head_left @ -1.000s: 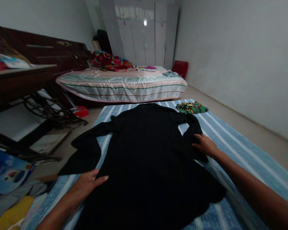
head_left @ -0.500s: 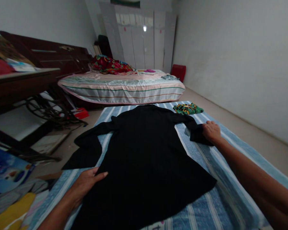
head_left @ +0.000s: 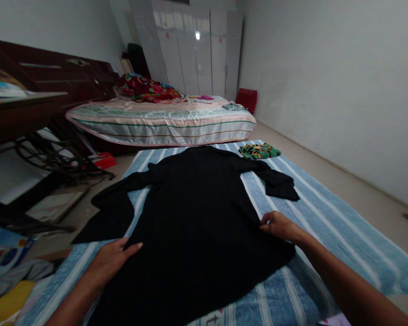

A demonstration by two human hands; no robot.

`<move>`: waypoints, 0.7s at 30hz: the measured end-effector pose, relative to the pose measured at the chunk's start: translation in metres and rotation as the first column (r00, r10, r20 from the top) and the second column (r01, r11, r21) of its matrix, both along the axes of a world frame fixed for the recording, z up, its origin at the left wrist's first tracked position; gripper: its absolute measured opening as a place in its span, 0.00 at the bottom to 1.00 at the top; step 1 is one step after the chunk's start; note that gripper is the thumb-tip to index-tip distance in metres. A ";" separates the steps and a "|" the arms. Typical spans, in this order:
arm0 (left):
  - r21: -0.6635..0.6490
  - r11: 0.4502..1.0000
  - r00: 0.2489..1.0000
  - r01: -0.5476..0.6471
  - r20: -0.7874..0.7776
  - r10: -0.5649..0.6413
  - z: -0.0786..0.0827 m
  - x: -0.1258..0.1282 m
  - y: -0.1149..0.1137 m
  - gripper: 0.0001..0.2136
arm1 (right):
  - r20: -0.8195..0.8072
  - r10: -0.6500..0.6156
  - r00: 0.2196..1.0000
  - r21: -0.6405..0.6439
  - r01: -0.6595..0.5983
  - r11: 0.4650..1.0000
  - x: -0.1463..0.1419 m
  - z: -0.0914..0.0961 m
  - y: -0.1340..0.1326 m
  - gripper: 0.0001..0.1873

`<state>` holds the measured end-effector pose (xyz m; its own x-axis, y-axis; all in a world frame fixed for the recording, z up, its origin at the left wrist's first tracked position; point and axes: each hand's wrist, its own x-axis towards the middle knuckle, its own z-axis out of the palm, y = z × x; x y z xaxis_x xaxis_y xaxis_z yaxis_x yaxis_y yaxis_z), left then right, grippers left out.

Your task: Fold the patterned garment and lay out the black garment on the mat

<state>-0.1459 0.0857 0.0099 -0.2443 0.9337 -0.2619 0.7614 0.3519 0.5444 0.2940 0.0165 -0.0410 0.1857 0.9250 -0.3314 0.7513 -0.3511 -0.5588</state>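
A black long-sleeved shirt (head_left: 197, 226) lies spread out, its collar end far from me and its hem toward me. My left hand (head_left: 110, 262) is at the shirt's left side edge, thumb on top of the cloth and fingers tucked under it, closed on the edge. With fingers pinched together, my right hand (head_left: 279, 225) holds the right side edge above the hem corner. The right sleeve (head_left: 281, 184) lies bent on the cover, untouched. On the left, the other sleeve (head_left: 112, 213) is folded back and hangs toward the bed's edge.
Under the shirt is a blue-and-white striped cover (head_left: 329, 213). A green-and-yellow patterned cloth (head_left: 259, 151) lies at its far right. Beyond stands a bed (head_left: 170, 122) with a red floral blanket (head_left: 149, 88). At left are a sewing-machine table (head_left: 27, 104) and a yellow cloth (head_left: 10, 301).
My right hand has let go of the right sleeve's cuff and moved down and left to the shirt's side edge. My left hand stays at the left edge. The view has shifted slightly right.
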 end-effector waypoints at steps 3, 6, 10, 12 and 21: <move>0.014 0.991 0.901 0.131 -0.420 -0.113 0.006 0.007 0.004 0.14 | -0.120 -0.056 0.991 -0.041 0.051 0.998 0.002 0.004 0.007 0.07; 0.113 0.954 0.828 0.277 -0.532 -0.177 0.011 0.031 0.002 0.20 | -0.197 -0.124 0.973 -0.051 0.116 0.992 0.001 0.003 0.024 0.09; 0.201 0.849 0.838 0.489 -0.379 -0.392 0.014 0.085 -0.002 0.16 | -0.227 -0.198 0.954 -0.002 0.203 0.979 -0.005 -0.009 0.048 0.09; 0.249 0.775 0.810 0.581 -0.276 -0.518 0.015 0.117 -0.004 0.14 | -0.223 -0.228 0.948 0.038 0.242 0.969 -0.007 -0.015 0.055 0.08; 0.447 0.642 0.690 0.623 0.072 -0.720 -0.012 0.253 0.018 0.07 | -0.380 -0.233 0.895 0.143 0.305 0.942 -0.014 -0.020 0.048 0.07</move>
